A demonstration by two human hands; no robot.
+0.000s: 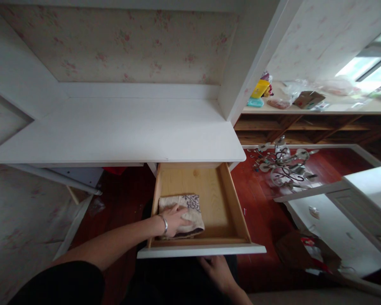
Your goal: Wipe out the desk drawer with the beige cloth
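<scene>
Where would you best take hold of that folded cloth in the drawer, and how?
Probably by the right edge of the cloth, coming from above and the right. It lies flat, with drawer floor showing beside that edge, while its left edge sits close to the drawer's left wall and the left hand covers part of its top.

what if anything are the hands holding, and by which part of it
The left hand lies on top of the folded cloth; whether it grips can't be told. The right hand is by the drawer front, any hold unclear.
</scene>
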